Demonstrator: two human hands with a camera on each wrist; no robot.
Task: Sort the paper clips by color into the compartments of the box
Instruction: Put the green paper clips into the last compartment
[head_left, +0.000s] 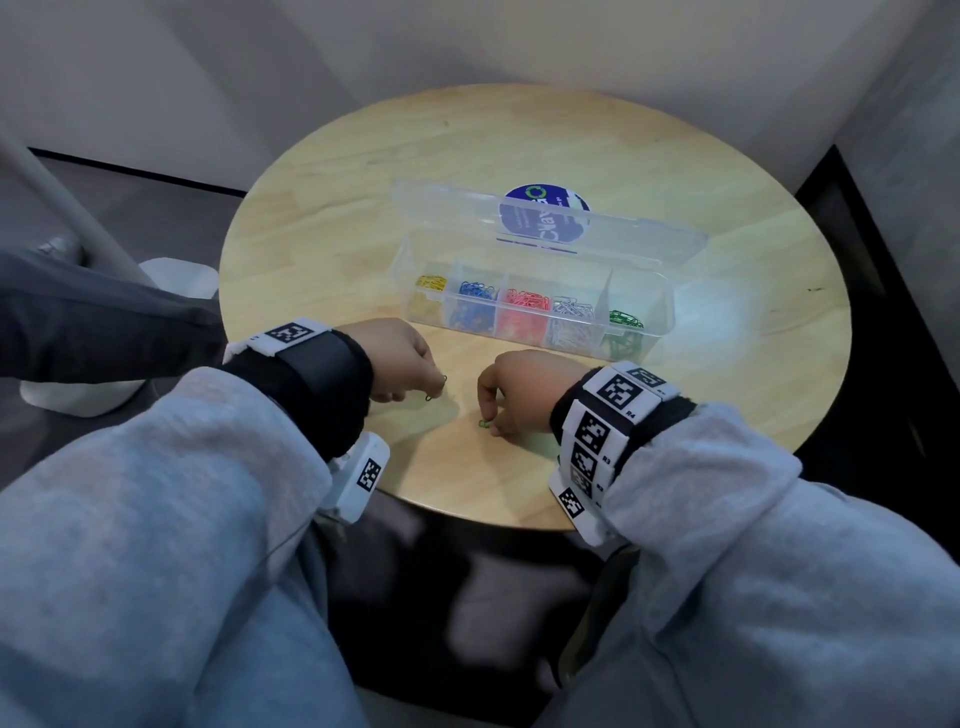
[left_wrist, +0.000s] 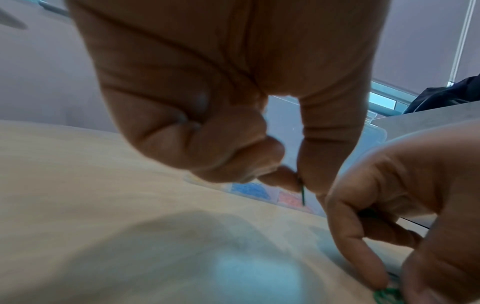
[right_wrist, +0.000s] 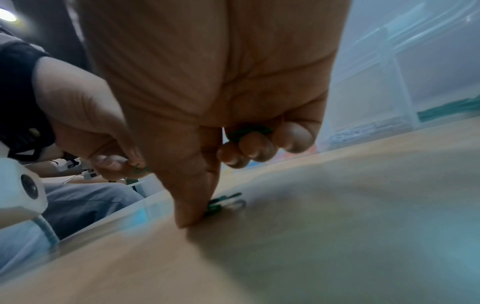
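Note:
A clear compartment box (head_left: 662, 322) stands open on the round table, holding yellow, blue, red, white and green clips (head_left: 626, 319) in separate cells. My left hand (head_left: 402, 358) hovers just in front of it and pinches a dark green paper clip (head_left: 436, 388) (left_wrist: 302, 192) between thumb and forefinger. My right hand (head_left: 524, 387) reaches down to the tabletop, its thumb and forefinger pinching a green clip (head_left: 484, 422) (right_wrist: 221, 203) that lies on the wood. More green clips (right_wrist: 248, 132) are tucked under its curled fingers.
The wooden table (head_left: 727, 208) sits in a corner between pale walls. The box's lid (head_left: 545, 218) leans back, with a round blue sticker behind it. A white base (head_left: 176, 278) stands on the floor at left. My grey sleeves fill the foreground.

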